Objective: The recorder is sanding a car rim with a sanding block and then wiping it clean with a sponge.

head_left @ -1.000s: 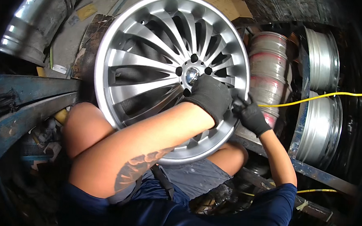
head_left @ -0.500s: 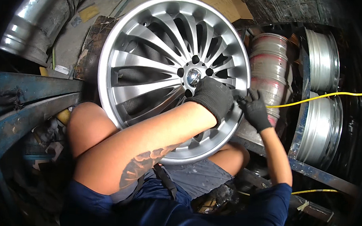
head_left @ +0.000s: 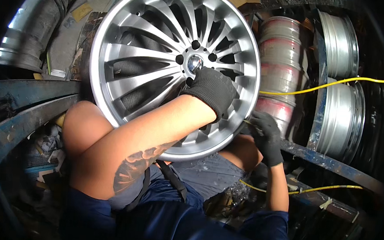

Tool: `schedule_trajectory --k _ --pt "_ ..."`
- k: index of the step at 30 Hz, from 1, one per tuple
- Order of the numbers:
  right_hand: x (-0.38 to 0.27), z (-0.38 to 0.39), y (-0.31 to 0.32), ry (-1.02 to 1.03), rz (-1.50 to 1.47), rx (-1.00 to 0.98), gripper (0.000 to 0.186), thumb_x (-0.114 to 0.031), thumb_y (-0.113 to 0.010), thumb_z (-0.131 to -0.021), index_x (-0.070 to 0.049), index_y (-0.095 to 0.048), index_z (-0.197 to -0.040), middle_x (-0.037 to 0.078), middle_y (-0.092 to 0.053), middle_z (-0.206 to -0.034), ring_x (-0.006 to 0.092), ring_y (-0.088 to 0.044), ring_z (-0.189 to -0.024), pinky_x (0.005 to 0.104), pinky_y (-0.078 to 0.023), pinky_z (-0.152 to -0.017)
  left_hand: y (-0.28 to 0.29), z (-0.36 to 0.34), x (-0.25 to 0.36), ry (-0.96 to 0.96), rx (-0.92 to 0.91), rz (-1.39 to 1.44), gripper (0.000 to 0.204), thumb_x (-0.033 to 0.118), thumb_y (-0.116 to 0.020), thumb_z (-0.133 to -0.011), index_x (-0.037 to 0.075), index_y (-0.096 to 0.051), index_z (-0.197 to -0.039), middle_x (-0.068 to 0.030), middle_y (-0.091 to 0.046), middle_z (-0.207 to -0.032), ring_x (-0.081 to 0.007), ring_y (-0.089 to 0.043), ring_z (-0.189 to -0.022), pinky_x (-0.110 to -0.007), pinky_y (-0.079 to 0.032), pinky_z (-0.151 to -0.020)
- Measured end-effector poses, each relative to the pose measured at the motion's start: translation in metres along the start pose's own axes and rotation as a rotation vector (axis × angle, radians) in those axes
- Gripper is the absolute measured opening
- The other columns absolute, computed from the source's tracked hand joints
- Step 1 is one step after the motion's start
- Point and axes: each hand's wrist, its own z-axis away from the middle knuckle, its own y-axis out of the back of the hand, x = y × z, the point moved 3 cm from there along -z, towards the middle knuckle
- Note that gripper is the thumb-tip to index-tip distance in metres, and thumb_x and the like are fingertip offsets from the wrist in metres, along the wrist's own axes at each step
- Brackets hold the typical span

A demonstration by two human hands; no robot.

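A large silver multi-spoke alloy wheel (head_left: 136, 53) leans against my legs, its chrome centre cap (head_left: 196, 64) facing me. My left hand (head_left: 211, 92), in a black knit glove, lies over the spokes just below the cap. It looks closed, but its fingertips and whatever they grip are hidden. Beside the wheel's lower right edge is my right hand (head_left: 266, 137), gloved in black too. Its fingers are curled together, and a thin pale tip shows by them at the rim. What it holds is too small to name.
Stacked wheel barrels with red bands (head_left: 282, 46) stand right of the wheel. Past a blue metal bar (head_left: 321, 62) sit shiny rims (head_left: 341, 120). A yellow hose (head_left: 326, 89) crosses there. On the left are a blue metal frame (head_left: 31, 86) and a large metal rim (head_left: 30, 31).
My right hand has moved down along the wheel's right edge, its fingers more curled now. The whole view has shifted, so the wheel sits higher and further left. My left hand stays near the hub.
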Motion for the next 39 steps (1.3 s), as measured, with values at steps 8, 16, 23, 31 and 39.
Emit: schedule_trajectory --k 8,16,23,31,39 --pt "0.013 0.005 -0.058 0.117 -0.380 -0.638 0.022 -0.012 -0.069 -0.087 -0.009 -0.073 -0.109 0.013 -0.073 -0.103 0.0326 -0.071 -0.094 0.0398 -0.057 -0.085 -0.005 0.008 0.006 -0.041 0.074 0.036 0.019 0.019 -0.060 -0.088 0.012 -0.077 -0.088 -0.0093 -0.076 -0.089 -0.0235 -0.074 -0.088 -0.040 -0.055 -0.074" --pt "-0.093 0.044 -0.088 0.132 -0.276 -0.362 0.023 -0.013 -0.067 -0.085 -0.008 -0.066 -0.107 0.012 -0.069 -0.098 0.0312 -0.067 -0.092 0.0428 -0.053 -0.080 0.003 -0.004 -0.005 -0.044 0.143 0.105 0.018 0.018 -0.067 -0.083 0.017 -0.080 -0.096 -0.0067 -0.077 -0.096 -0.0258 -0.075 -0.093 -0.042 -0.057 -0.073" --pt "-0.074 0.034 -0.093 -0.138 -0.166 -0.201 0.020 -0.013 -0.056 -0.091 -0.007 -0.069 -0.104 0.016 -0.071 -0.092 0.0315 -0.068 -0.096 0.0450 -0.051 -0.085 -0.013 0.006 -0.013 -0.121 0.236 0.107 0.021 0.030 -0.069 -0.084 0.012 -0.072 -0.095 -0.0114 -0.073 -0.090 -0.0302 -0.071 -0.089 -0.045 -0.053 -0.082" --pt "-0.050 0.041 -0.118 0.040 0.198 -0.146 0.011 -0.022 -0.063 -0.081 -0.012 -0.067 -0.080 0.008 -0.066 -0.073 0.0246 -0.066 -0.073 0.0386 -0.050 -0.069 -0.032 0.004 -0.002 -0.195 0.060 0.053 0.020 0.031 -0.067 -0.086 0.013 -0.072 -0.094 -0.0136 -0.072 -0.090 -0.0331 -0.069 -0.088 -0.046 -0.053 -0.080" --pt "-0.043 0.025 -0.112 -0.016 -0.014 -0.169 0.019 -0.028 -0.065 -0.082 -0.012 -0.072 -0.089 0.010 -0.071 -0.083 0.0284 -0.068 -0.081 0.0432 -0.053 -0.074 -0.011 0.011 -0.006 -0.069 -0.089 0.012 0.028 0.034 -0.068 -0.088 0.017 -0.074 -0.110 -0.0126 -0.073 -0.105 -0.0352 -0.068 -0.100 -0.046 -0.053 -0.088"
